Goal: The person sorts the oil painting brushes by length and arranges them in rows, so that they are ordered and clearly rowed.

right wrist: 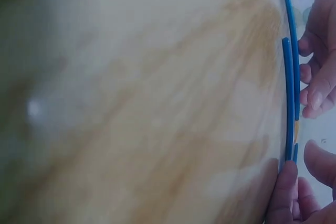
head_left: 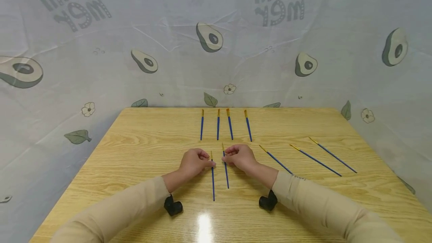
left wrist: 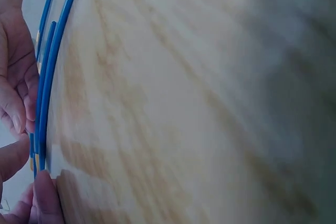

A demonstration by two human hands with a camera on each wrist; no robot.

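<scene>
Two thin paintbrushes with blue handles and gold ferrules lie side by side near the middle of the table, tips pointing away. My left hand (head_left: 196, 162) pinches the left paintbrush (head_left: 213, 183) near its ferrule, thumb across the handle. Just right of it, my right hand (head_left: 240, 156) pinches the right paintbrush (head_left: 227, 175) between thumb and forefinger, high on the handle. The left wrist view shows the left forefinger (left wrist: 47, 198) against a brush. In the right wrist view, the right forefinger (right wrist: 286, 187) covers the tip end of its brush.
Several flat-tipped paintbrushes (head_left: 218, 126) stand in a row along the back of the wooden table (head_left: 141, 141). Three fine-tipped paintbrushes (head_left: 317, 160) lie slanted at the right. A light cloth (head_left: 168, 10) printed with avocados hangs behind.
</scene>
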